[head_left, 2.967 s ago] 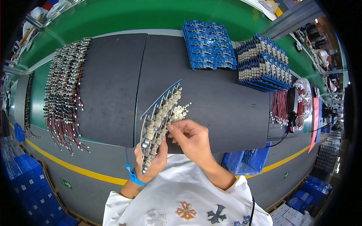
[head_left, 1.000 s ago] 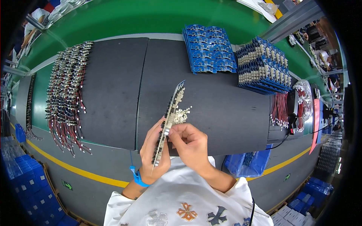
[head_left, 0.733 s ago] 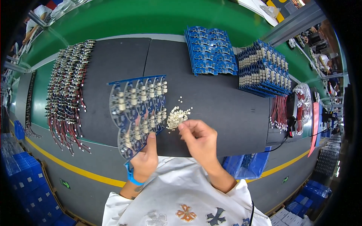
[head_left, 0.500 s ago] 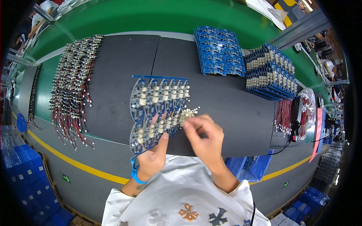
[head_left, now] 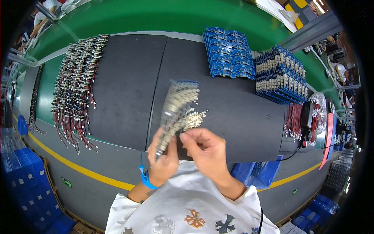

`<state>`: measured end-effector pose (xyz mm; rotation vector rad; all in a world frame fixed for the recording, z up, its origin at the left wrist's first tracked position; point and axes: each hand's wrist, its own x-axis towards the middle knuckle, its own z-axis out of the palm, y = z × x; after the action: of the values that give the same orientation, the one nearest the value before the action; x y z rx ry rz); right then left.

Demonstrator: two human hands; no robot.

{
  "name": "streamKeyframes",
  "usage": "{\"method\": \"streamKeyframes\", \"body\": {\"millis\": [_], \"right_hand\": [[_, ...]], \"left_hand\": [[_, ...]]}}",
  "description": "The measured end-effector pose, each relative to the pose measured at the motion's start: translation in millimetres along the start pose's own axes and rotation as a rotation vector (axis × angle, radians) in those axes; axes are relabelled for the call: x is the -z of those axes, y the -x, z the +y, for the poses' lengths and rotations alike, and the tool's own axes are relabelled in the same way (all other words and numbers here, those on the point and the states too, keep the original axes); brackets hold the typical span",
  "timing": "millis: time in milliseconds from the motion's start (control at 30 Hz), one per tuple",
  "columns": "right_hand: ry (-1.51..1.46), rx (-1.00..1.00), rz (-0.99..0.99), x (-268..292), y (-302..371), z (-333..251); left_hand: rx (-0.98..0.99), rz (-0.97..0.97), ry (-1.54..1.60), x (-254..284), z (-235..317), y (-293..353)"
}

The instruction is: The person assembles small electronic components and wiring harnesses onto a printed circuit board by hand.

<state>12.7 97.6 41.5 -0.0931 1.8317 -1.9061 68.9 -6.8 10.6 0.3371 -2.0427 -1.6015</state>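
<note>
My left hand point(head_left: 165, 160), with a blue band at the wrist, grips the near end of a blue circuit board panel point(head_left: 175, 111). The panel is tilted up on edge and smeared by motion; rows of cream connectors show along it. Close against its right side, my right hand point(head_left: 206, 147) has thumb and forefinger pinched together. Whatever lies between those fingertips is too small to make out. Just beyond them, a small pile of loose cream connectors point(head_left: 195, 119) rests on the black mat point(head_left: 237, 121).
Boards with red wires point(head_left: 78, 78) stand in rows at left. At the back right are a stack of blue panels point(head_left: 230, 52) and another stack with cream connectors point(head_left: 281, 74). Bundled red wires point(head_left: 294, 121) hang beside them. A metal post point(head_left: 311, 33) rises at far right.
My left hand has swung the panel from facing up to nearly edge-on, shifting it right. My right hand has moved slightly left and nearer, staying pinched.
</note>
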Motion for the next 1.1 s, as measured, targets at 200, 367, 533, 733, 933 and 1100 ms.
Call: {"method": "streamKeyframes", "body": {"millis": [200, 367, 533, 733, 933, 1100], "right_hand": [[0.212, 0.156, 0.161, 23.7, -24.6, 24.8], [0.172, 0.395, 0.005, 5.9, -12.8, -5.1], [-0.095, 0.130, -0.168, -6.1, -4.7, -7.4], [-0.124, 0.016, -0.171, -2.5, 2.6, -9.1], [-0.025, 0.028, -0.087, 5.0, 8.2, -11.3], [0.270, 0.090, 0.095, 29.1, -23.1, 21.1]], "left_hand": [[0.145, 0.034, 0.170, 7.0, -0.7, -6.3], [0.077, -0.028, 0.039, 4.9, -1.5, -1.3], [0.190, -0.094, 0.179, 4.8, -11.9, 9.7], [0.075, -0.120, 0.035, 3.7, 3.6, -3.9], [0.035, 0.020, -0.047, 2.9, -2.2, -4.7], [0.117, 0.142, 0.103, 4.2, 3.2, -9.2]]}}
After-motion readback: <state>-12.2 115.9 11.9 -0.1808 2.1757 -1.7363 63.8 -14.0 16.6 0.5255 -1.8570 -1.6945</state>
